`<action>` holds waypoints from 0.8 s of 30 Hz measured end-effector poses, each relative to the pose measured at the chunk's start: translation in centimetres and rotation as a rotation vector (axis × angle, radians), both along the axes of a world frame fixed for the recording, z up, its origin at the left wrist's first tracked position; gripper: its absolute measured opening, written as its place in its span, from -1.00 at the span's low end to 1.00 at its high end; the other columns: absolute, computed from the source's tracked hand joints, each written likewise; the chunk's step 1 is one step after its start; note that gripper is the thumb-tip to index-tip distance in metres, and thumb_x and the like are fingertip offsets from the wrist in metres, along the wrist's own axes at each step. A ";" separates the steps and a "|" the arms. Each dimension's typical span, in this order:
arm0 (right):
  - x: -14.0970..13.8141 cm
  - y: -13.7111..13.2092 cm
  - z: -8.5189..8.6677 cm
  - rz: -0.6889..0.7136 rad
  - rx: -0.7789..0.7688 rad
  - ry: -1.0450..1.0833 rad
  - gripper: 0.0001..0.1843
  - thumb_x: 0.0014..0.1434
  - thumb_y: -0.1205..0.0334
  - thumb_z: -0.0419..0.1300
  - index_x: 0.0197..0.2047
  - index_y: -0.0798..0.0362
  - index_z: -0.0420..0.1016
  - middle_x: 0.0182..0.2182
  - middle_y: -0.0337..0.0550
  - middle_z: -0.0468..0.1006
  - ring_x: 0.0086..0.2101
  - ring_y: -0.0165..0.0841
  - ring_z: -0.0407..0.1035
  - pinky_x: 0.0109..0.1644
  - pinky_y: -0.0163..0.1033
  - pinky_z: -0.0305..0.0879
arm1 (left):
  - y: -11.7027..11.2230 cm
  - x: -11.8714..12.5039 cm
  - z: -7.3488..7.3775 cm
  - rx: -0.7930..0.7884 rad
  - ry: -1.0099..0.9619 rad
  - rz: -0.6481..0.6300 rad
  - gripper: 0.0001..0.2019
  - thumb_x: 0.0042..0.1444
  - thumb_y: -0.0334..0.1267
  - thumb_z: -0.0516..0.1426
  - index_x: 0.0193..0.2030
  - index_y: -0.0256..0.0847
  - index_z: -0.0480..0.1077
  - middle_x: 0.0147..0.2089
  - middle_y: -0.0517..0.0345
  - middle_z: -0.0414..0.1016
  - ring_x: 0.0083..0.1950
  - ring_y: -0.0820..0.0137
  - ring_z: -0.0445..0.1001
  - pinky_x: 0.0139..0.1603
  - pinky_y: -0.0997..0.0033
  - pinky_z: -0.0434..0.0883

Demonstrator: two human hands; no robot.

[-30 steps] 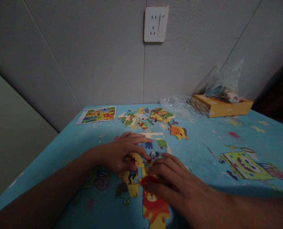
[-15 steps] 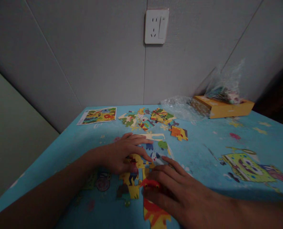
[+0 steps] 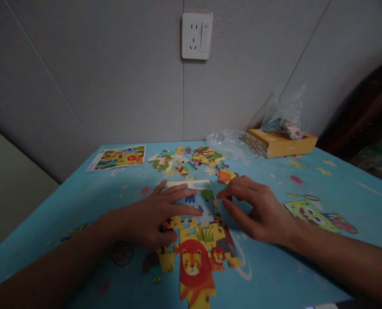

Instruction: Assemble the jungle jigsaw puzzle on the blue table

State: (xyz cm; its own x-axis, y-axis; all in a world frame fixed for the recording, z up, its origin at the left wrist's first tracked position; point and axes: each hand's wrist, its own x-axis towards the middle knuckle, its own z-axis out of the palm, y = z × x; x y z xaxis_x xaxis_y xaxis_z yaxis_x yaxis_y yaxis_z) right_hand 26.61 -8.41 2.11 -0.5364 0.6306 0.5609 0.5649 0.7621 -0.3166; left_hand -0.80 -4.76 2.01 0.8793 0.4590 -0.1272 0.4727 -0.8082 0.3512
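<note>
A partly joined jigsaw puzzle (image 3: 195, 257) lies on the blue tablecloth in front of me, with a red-maned lion at its near end. My left hand (image 3: 152, 214) rests flat over the puzzle's left side, fingers spread, covering some of it. At the puzzle's right edge is my right hand (image 3: 258, 210), its fingers loosely curved and the thumb a little apart from the index finger. No piece can be made out in it. Just beyond those fingers lies a loose orange puzzle piece (image 3: 226, 176). More loose pieces (image 3: 206, 155) are heaped farther back.
A printed picture card (image 3: 120, 158) lies at the back left. Crumpled clear plastic (image 3: 232, 143) sits beside a yellow box (image 3: 287, 148) with a plastic bag (image 3: 284, 116) on it. Behind the table stands a grey wall with a socket (image 3: 196, 36).
My right hand has lifted off the lion and moved up to the puzzle's right edge, uncovering the lion. The left hand stays on the puzzle. The view has turned slightly right.
</note>
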 end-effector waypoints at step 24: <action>-0.7 -1.1 0.0 0.457 -0.284 -0.216 -0.53 0.15 0.09 0.30 0.04 0.24 0.47 -0.14 0.07 0.50 -0.13 -0.24 0.38 0.04 -0.12 0.31 | 1.1 -0.6 -0.7 0.063 0.002 0.194 -0.29 -0.04 -0.44 0.13 0.28 0.20 0.23 0.52 0.20 -0.11 0.50 -0.02 -0.12 0.38 -0.37 -0.25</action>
State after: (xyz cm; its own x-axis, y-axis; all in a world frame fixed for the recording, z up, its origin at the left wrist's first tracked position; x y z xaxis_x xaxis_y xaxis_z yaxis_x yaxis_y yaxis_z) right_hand 25.88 -9.48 2.09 -0.8733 0.4178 0.2506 0.2730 0.8457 -0.4585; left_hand -1.43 -3.69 1.28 0.7736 0.6266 -0.0949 0.6222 -0.7224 0.3017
